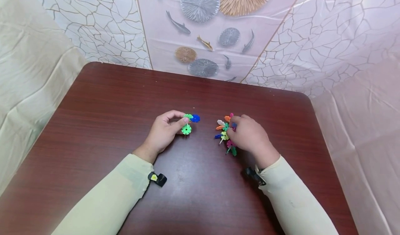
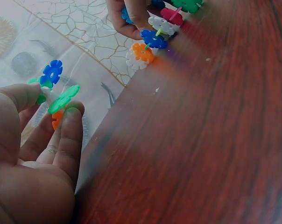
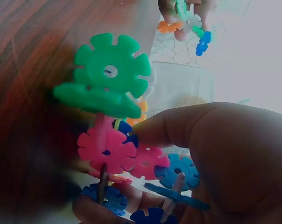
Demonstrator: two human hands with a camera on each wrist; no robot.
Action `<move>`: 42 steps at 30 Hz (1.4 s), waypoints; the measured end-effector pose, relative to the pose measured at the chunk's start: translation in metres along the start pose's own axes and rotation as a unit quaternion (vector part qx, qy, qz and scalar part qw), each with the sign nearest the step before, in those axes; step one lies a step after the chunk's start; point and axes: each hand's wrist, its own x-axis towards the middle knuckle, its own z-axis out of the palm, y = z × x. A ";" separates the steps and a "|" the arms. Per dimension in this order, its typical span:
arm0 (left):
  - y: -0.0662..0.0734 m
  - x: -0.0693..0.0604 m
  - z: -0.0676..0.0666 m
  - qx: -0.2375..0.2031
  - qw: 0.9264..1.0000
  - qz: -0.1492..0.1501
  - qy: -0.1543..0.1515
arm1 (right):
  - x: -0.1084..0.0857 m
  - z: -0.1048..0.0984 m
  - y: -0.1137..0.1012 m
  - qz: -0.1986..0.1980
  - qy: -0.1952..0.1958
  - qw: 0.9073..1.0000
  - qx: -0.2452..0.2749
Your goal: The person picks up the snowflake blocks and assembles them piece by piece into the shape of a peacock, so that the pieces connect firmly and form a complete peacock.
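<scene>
My left hand (image 1: 164, 129) pinches a small cluster of joined plastic snowflake discs between thumb and fingers. In the left wrist view that cluster shows a blue disc (image 2: 52, 73), a bright green disc (image 2: 64, 99) and part of an orange disc (image 2: 56, 120). My right hand (image 1: 250, 134) grips a larger, many-coloured assembly of the same notched discs from its right side. The right wrist view shows its green disc (image 3: 112, 65), pink disc (image 3: 107, 151) and light blue disc (image 3: 179, 171) close up. Fingers hide part of this assembly. The two clusters are apart.
Both hands are over a dark reddish-brown table (image 1: 103, 124) with rounded far corners. A patterned cloth (image 1: 193, 33) hangs behind its far edge, and pale cloth (image 1: 28, 72) hangs at the left side. Each wrist wears a black strap (image 1: 157, 178).
</scene>
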 end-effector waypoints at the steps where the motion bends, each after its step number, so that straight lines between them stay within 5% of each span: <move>1: 0.000 0.000 0.000 0.001 1.000 0.000 0.000 | 0.000 0.000 0.000 0.002 0.002 1.000 0.001; 20: -0.003 0.002 0.001 -0.010 1.000 -0.002 0.003 | -0.002 0.008 0.001 0.016 0.039 0.998 0.052; 26: -0.002 0.001 0.000 0.019 1.000 0.002 0.007 | 0.000 0.014 0.006 0.015 0.069 0.995 0.073; 34: -0.004 0.002 0.000 0.014 1.000 0.001 0.008 | 0.002 0.019 0.014 0.012 0.109 0.985 0.131; 42: -0.002 0.001 0.002 -0.009 1.000 -0.015 -0.009 | 0.005 0.026 0.025 0.013 0.138 0.966 0.217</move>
